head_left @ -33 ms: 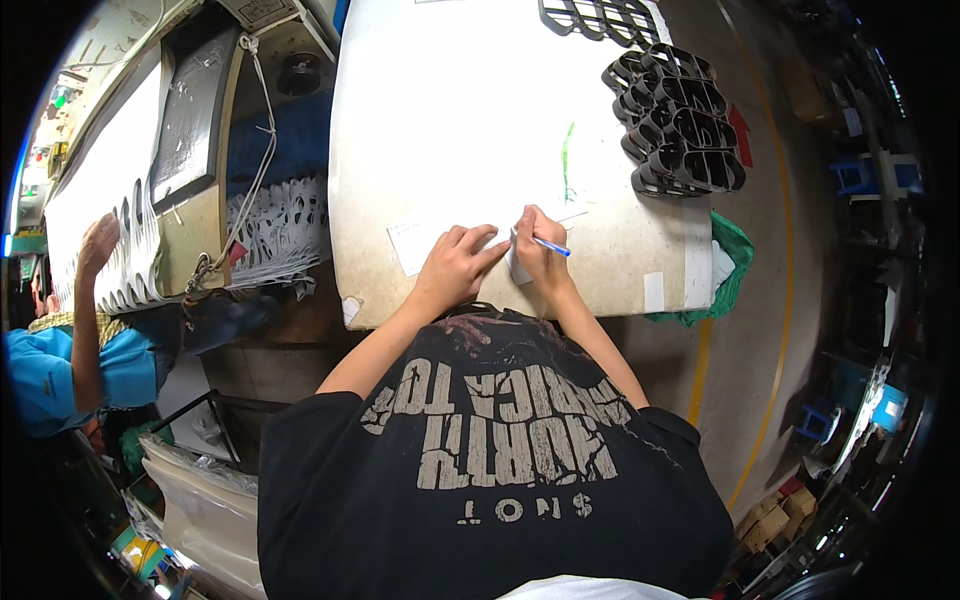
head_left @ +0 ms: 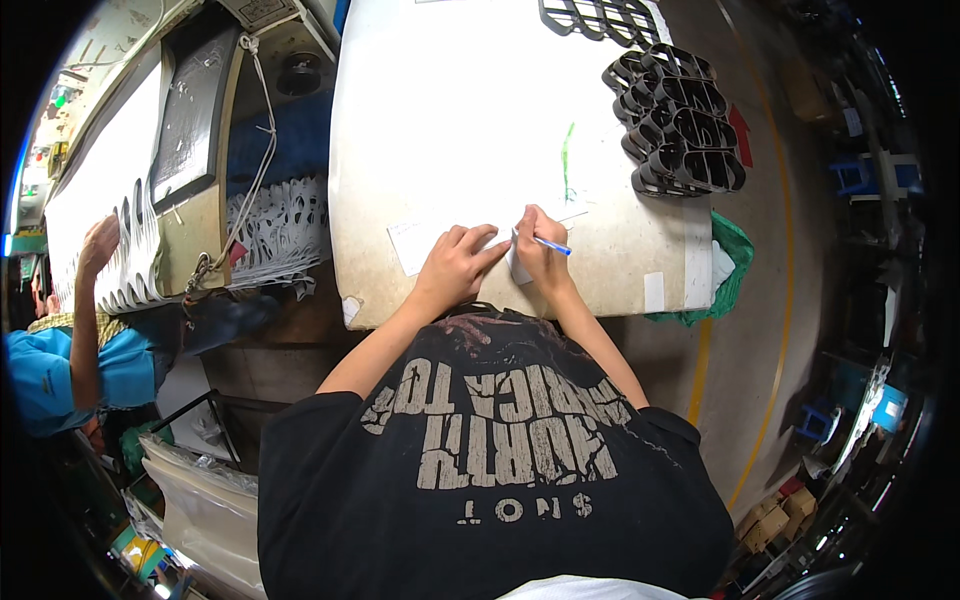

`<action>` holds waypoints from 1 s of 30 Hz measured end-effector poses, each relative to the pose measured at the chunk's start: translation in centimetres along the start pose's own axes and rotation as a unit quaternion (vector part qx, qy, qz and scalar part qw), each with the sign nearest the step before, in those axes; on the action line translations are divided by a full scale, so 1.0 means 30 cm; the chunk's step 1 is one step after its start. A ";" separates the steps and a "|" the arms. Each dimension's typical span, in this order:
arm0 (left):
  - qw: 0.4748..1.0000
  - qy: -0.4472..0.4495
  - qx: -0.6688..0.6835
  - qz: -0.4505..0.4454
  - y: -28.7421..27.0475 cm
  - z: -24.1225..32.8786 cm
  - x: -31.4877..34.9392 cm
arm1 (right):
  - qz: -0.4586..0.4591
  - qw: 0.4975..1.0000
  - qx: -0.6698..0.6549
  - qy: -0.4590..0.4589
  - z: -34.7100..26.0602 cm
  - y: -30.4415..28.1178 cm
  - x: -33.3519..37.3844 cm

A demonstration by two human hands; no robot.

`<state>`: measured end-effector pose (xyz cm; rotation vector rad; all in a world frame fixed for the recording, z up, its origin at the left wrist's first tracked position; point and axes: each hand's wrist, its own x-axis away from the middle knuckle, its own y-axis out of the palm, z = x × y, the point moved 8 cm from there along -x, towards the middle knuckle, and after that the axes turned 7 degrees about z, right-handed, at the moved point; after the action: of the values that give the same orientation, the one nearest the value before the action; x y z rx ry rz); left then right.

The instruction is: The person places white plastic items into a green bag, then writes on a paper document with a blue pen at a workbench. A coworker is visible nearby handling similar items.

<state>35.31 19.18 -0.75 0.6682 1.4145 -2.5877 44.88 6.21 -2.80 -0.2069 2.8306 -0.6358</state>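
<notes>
My right hand (head_left: 542, 258) grips a white-and-blue pen (head_left: 556, 247), its tip side down toward the white paper (head_left: 519, 268) under it. Beside it, my left hand (head_left: 462, 264) lies with fingers spread, pressing on the table near the paper. To the left of that hand rests a white slip of paper (head_left: 404, 246) with faint writing. Both hands are close together near the front edge of the white worktable (head_left: 450, 110). Where the pen meets the paper is mostly hidden by my fingers.
Black cutting-die frames (head_left: 690, 125) are stacked at the table's right edge, with another black frame (head_left: 598, 18) beyond. A green bag (head_left: 735, 262) hangs at the right corner. To the left, a co-worker's hand (head_left: 98, 245) touches stacked white cut sheets (head_left: 125, 255).
</notes>
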 end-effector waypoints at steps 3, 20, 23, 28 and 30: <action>1.000 -0.001 0.006 0.000 0.000 -0.001 0.000 | 0.031 0.999 -0.012 -0.015 0.014 -0.010 0.004; 1.000 -0.005 0.014 0.008 0.000 -0.015 -0.019 | 0.024 0.999 -0.031 0.003 0.025 -0.022 0.016; 0.999 -0.016 0.031 0.013 -0.001 -0.023 -0.021 | -0.008 0.999 -0.007 -0.035 0.017 -0.003 0.029; 0.998 -0.025 0.052 0.021 -0.012 -0.022 -0.028 | -0.017 0.998 0.026 -0.053 0.030 0.012 0.029; 0.998 -0.027 0.051 0.022 -0.012 -0.022 -0.026 | -0.009 0.998 0.019 -0.055 0.016 0.006 0.026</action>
<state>36.11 19.85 -0.45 0.6298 1.2455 -2.6365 44.24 6.02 -3.44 -0.2540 2.7113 -0.6601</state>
